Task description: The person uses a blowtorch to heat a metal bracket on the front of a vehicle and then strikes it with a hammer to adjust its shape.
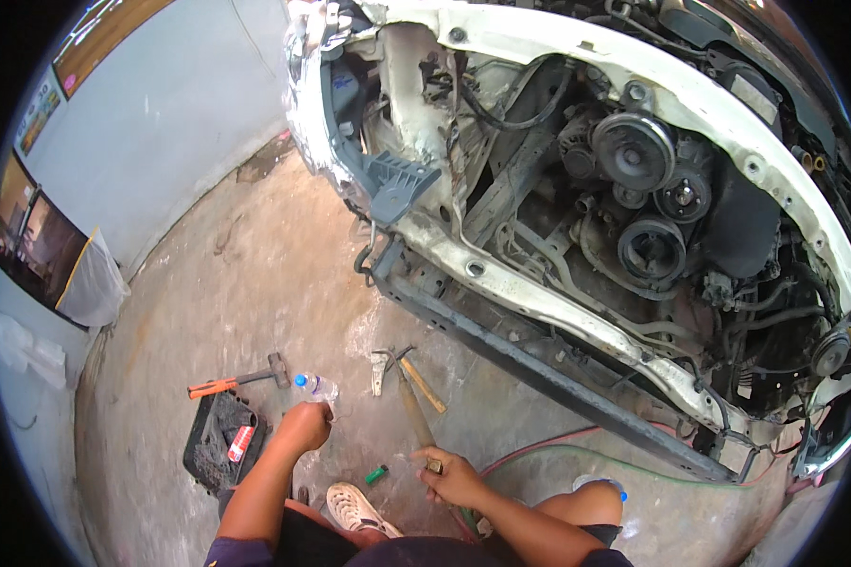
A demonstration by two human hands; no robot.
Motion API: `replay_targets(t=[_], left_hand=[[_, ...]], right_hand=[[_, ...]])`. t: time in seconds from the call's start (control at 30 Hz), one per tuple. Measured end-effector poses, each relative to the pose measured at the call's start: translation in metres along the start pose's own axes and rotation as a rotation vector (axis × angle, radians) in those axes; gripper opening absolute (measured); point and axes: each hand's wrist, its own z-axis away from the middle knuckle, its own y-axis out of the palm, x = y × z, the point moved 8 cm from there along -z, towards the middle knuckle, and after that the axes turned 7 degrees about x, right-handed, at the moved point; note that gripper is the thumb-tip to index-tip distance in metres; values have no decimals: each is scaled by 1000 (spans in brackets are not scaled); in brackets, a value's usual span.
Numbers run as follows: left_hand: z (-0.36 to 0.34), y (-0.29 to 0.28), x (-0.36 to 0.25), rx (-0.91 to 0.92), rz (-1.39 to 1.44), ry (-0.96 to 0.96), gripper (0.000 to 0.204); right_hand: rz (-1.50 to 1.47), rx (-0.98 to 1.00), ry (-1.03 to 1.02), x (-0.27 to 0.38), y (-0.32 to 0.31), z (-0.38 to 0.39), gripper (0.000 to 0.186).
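My right hand (452, 480) is wrapped round the lower end of a long wooden-handled hammer (414, 411), whose head points away from me over the floor. Beside that head lie a second wooden handle (425, 387) and a flat pale metal piece (379, 372). My left hand (305, 427) is closed in a fist; whatever may be inside it is hidden. Just beyond it is a clear plastic bottle (323, 387) with a blue cap. A sledgehammer (246, 380) with an orange grip lies farther left.
A car front (577, 340) with its engine exposed fills the right side, its dark crossbar (539, 369) low. A black tray (199, 444) holds a red-and-white can (241, 443). A green object (376, 474) lies near my shoe (355, 510). Red and green hoses (529, 446) cross the floor.
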Motion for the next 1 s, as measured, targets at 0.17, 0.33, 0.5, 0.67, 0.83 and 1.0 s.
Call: replay_targets(t=[0.17, 0.33, 0.5, 0.67, 0.83, 1.0], left_hand=[[-46, 104, 12, 152, 50, 22, 23], [-59, 198, 32, 39, 302, -65, 23], [-49, 244, 38, -37, 405, -178, 34], [-37, 216, 48, -199, 318, -107, 45], [2, 228, 128, -262, 317, -390, 47], [91, 272, 224, -18, 394, -923, 41]], right_hand=[[3, -87, 62, -12, -6, -7, 70], [-141, -165, 137, -15, -21, -6, 94], [-270, -72, 212, -54, -53, -20, 91], [-187, -69, 258, -70, -123, -53, 78], [-208, -117, 314, -114, -185, -69, 62], [-194, -278, 599, -182, -233, -77, 45]])
